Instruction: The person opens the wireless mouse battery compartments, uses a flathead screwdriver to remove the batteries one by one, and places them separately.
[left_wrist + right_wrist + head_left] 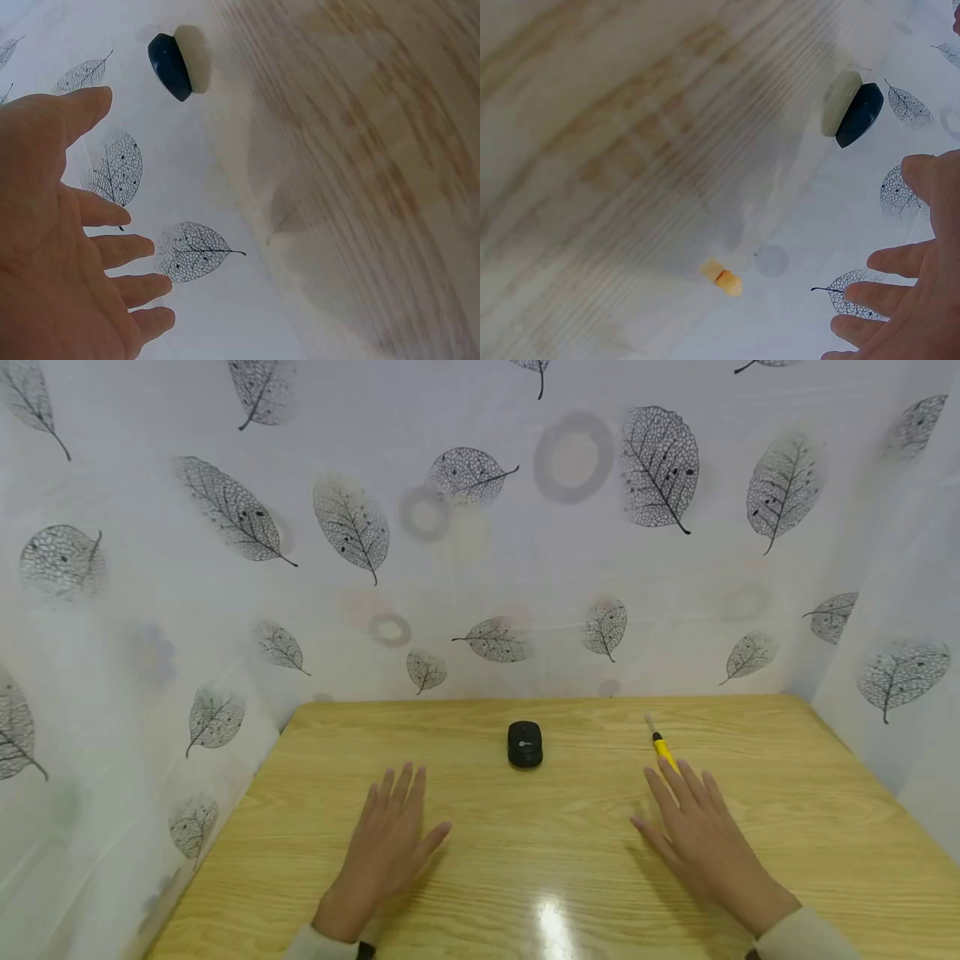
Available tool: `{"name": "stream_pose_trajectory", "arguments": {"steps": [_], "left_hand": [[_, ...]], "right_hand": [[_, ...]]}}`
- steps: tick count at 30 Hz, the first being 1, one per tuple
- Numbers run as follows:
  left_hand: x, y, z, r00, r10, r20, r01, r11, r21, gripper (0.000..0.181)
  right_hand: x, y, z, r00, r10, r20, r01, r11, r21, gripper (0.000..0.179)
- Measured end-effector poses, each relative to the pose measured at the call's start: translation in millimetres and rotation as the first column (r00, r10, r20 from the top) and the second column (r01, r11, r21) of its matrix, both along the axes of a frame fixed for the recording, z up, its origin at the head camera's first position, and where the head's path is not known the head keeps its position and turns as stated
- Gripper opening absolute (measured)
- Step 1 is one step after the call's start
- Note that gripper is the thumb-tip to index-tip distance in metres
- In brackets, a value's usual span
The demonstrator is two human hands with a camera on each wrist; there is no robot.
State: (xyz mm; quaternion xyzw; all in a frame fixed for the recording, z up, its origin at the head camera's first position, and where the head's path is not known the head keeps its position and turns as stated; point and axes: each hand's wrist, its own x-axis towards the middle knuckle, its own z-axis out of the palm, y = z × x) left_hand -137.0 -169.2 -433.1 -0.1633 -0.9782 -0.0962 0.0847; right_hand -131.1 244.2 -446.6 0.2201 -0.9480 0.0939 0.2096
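Observation:
A black computer mouse (525, 744) sits toward the back of the wooden table, between the two hands. To its right lies a screwdriver with a yellow handle (663, 750), its shaft pointing to the back edge. My left hand (388, 852) is held flat with fingers straight and thumb out, left of the mouse, holding nothing. My right hand (705, 843) is likewise spread and bare, its fingertips overlapping the near end of the screwdriver handle in the head view; contact cannot be told. The left wrist view shows the mouse (170, 66) beyond the thumb.
The light wood table (517, 827) ends at a pale curtain (510, 568) printed with dark leaves, which also runs along both sides. A bright light reflection shows on the table's near part. Light sleeves cover both forearms.

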Motion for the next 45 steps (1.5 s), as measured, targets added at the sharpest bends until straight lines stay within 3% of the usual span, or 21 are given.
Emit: {"name": "stream_pose_trajectory", "arguments": {"steps": [10, 18, 23, 26, 32, 39, 45], "left_hand": [[-11.0, 6.5, 7.5, 0.999, -0.040, 0.022, 0.041, 0.999, -0.030, 0.081], [-22.8, 16.0, 14.5, 0.991, -0.102, 0.091, 0.102, 0.995, 0.010, 0.079], [-33.1, 22.5, 17.5, 0.983, -0.144, 0.112, 0.143, 0.990, 0.016, 0.078], [-39.8, 25.9, 17.8, 0.979, -0.166, 0.123, 0.165, 0.986, 0.014, 0.077], [-52.3, 32.4, 17.4, 0.970, -0.191, 0.152, 0.190, 0.982, 0.022, 0.077], [-65.7, 41.2, 16.8, 0.964, -0.228, 0.136, 0.226, 0.974, 0.032, 0.074], [-78.8, 49.8, 15.0, 0.960, -0.241, 0.144, 0.240, 0.971, 0.023, 0.073]], "right_hand": [[-10.8, -12, 2.1, 0.999, 0.046, -0.013, -0.046, 0.999, 0.016, 0.067], [-23.1, -23, 5.6, 0.996, 0.091, -0.022, -0.091, 0.995, 0.036, 0.067], [-32.2, -32, 8.9, 0.993, 0.112, 0.028, -0.114, 0.992, 0.060, 0.068], [-37.2, -37, 11.2, 0.991, 0.116, 0.065, -0.121, 0.990, 0.076, 0.069], [-47.3, -49, 13.8, 0.986, 0.160, 0.044, -0.163, 0.982, 0.096, 0.070], [-59.1, -63, 15.7, 0.979, 0.178, 0.104, -0.187, 0.978, 0.089, 0.070], [-69.6, -73, 12.3, 0.977, 0.189, 0.101, -0.200, 0.974, 0.104, 0.071]]}}
